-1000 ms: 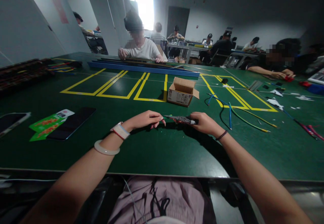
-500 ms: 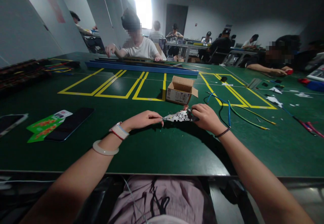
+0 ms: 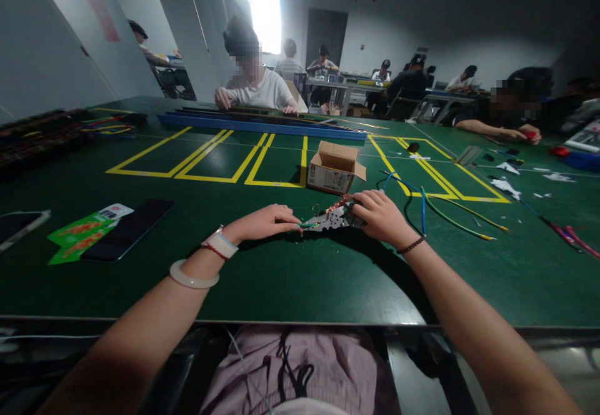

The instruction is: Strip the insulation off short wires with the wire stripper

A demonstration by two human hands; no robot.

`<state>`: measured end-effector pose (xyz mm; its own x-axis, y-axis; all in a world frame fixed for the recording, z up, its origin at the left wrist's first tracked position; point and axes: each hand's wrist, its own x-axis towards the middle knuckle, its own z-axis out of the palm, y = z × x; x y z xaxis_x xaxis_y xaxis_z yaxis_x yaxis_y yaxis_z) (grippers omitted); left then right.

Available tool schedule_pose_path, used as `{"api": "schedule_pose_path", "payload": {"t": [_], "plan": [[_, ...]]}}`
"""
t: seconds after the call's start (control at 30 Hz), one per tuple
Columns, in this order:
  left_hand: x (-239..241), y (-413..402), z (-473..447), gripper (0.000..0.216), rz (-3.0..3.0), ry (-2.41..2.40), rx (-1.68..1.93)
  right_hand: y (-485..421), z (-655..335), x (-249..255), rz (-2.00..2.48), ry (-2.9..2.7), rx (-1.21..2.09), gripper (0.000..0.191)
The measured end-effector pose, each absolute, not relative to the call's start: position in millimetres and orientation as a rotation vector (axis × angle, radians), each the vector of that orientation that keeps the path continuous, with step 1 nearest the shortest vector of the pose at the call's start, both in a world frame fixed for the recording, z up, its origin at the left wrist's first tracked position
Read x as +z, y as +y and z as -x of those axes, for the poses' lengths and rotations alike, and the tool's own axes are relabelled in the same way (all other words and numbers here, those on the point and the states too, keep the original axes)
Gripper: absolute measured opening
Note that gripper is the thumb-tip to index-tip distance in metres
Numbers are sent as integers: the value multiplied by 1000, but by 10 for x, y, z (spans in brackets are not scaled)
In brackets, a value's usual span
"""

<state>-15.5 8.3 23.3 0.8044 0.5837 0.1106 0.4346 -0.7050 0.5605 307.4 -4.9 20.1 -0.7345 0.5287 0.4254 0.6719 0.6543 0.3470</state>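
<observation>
Over the green tabletop, my right hand is closed round the handles of a pair of wire strippers, whose silver jaws point left. My left hand pinches a small piece of green wire right at the tool's tip; its far end is hidden by the fingers. Loose copper strands lie just behind the jaws. Blue and yellow-green cables rest to the right of my right hand.
Beyond the strippers stands an opened cardboard box. A phone and green packets lie at left. Yellow tape marks the table. A blue trunking crosses the far side, where a co-worker sits. White scraps lie at right.
The stripper's jaws have tilted and opened slightly, and green wire now shows at their tip. More copper strands show behind the tool. Across the table, the co-worker's raised hand has come down.
</observation>
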Motion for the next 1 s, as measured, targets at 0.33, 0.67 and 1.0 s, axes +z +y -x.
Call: {"api": "schedule_pose_path", "payload": {"t": [0.33, 0.67, 1.0], "plan": [[313, 55, 194, 28, -2498, 715, 487, -26, -3061, 171, 963, -2641, -741, 26], [322, 22, 146, 32, -2480, 753, 527, -50, -3027, 156, 981, -2541, -609, 17], [345, 24, 153, 42, -2247, 855, 410, -86, -2993, 168, 1063, -2493, -644, 17]]}}
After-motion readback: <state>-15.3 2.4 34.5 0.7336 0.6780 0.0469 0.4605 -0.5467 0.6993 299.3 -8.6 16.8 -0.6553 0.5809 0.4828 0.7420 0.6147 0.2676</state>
